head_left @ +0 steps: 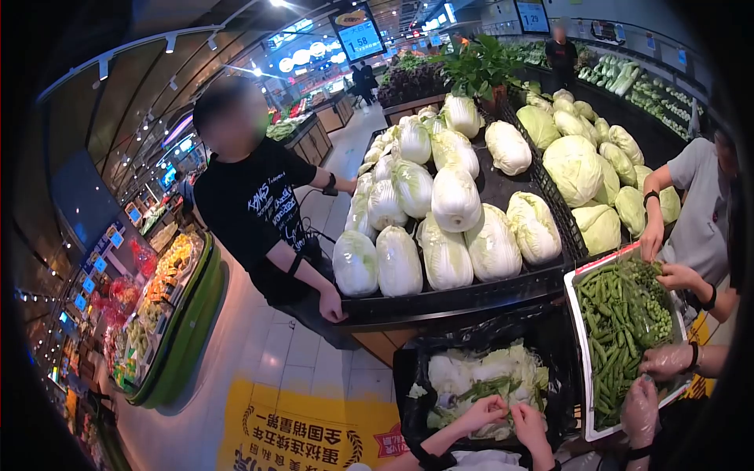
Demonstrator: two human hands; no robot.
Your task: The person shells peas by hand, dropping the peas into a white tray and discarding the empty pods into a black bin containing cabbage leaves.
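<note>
Just below the fingers, loose pale leaves (463,369) and some greener bits lie in a bin lined with black plastic (559,334), and the step in hand looks, as I judge it, like fine fingertip work above that bin. The left hand (484,413) and right hand (529,428) are close together but apart, their fingers bent in toward the thumbs with only a small opening at most; I cannot tell whether they close fully, or whether a thin scrap is pinched between them (anything that small would be lost at this view). To the right of the fingers is a white crate (579,345) of green pods (613,345), with shelled peas (658,312) toward its far right side, and two gloved hands (664,360) (640,410) that belong to others are at its near right side. Beyond the fingers, wrapped cabbages (455,198) are piled on a black stand (471,301). From this pose, the next move calls for a light, exact pinch, with the wrists kept over the bin and clear of the neighbouring hands.
</note>
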